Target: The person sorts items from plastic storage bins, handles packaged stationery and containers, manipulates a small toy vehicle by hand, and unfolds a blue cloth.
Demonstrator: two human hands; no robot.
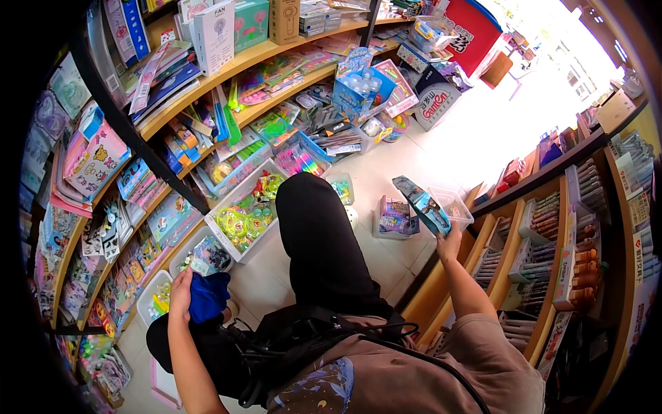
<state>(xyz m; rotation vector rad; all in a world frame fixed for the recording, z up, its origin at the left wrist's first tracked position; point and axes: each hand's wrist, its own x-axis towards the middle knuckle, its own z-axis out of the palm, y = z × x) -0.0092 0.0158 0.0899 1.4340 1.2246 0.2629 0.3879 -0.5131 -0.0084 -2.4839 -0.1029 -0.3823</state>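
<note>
Curved wooden shelves (198,86) crammed with stationery and toys sweep round my feed's left side, above a pale tiled floor (265,262) that runs out to a bright doorway (534,76). Pen racks (541,231) rise on the right. From my remote seat I look down past a brown shirt (420,366), black cables (448,376) and a bent knee in black trousers (314,228).

On my right, the right hand (449,241) has its fingers closed on the near end of a blue illustrated pack (425,207), which is raised at a slant. Below and to the left of that pack, a clear bin (392,231) of purple picture packs (396,215) sits on the tiles; just beyond the hand is another clear plastic bin (456,205).

Over on my left, the left hand (181,295) is beside dark blue fabric (208,298). Its fingers are bunched together, but I cannot tell whether they pinch the fabric or a small item at their tips. Just past them, a bin holds dark packets (212,254), and next to it a white tub (143,298) contains yellow pieces (161,298). Farther forward, a long white bin (254,250) brims with yellow-green toys (243,224). Ahead, a blue display box (355,103) of clear balls (364,83) stands near a printed carton (436,100).
</note>
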